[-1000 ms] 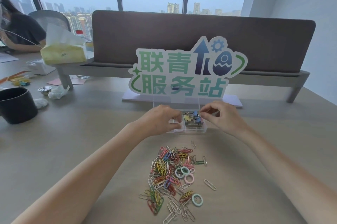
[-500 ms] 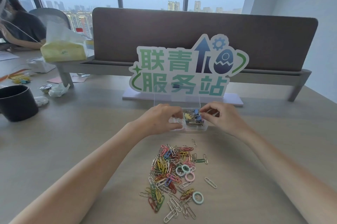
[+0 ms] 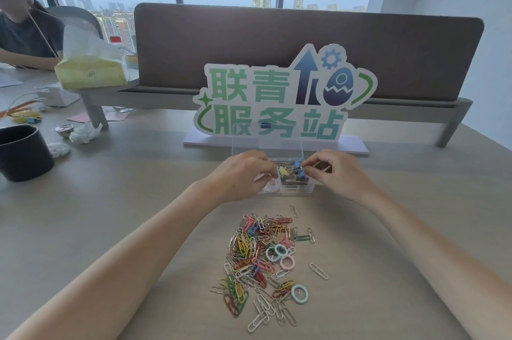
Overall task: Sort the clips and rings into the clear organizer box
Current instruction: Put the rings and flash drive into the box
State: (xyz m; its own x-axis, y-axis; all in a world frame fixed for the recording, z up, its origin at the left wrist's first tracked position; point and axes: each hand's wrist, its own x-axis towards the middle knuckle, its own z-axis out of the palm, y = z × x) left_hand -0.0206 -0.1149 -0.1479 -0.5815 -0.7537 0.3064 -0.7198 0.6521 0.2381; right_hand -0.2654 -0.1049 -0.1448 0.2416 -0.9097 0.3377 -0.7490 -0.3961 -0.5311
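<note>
The clear organizer box (image 3: 285, 189) sits on the desk with its lid (image 3: 266, 143) standing open behind it. Several coloured binder clips (image 3: 289, 175) fill its middle compartment, and a pale ring (image 3: 273, 187) lies in the front left one. My left hand (image 3: 243, 173) curls over the box's left side, fingertips at the compartment edge. My right hand (image 3: 335, 170) pinches a blue binder clip (image 3: 300, 166) at the box's right side. A pile of coloured paper clips (image 3: 257, 251) lies nearer me, with rings (image 3: 286, 262) among it.
A standing sign (image 3: 277, 101) on a white base is just behind the box. A dark cup (image 3: 22, 151) stands at the left, with crumpled wrappers (image 3: 83, 132) beyond it. A tissue pack (image 3: 91, 71) rests on the divider shelf. Another person (image 3: 25, 32) sits far left.
Both hands stay at the box. My right fingertips have closed in a little over the binder clips. The clip pile has not moved.
</note>
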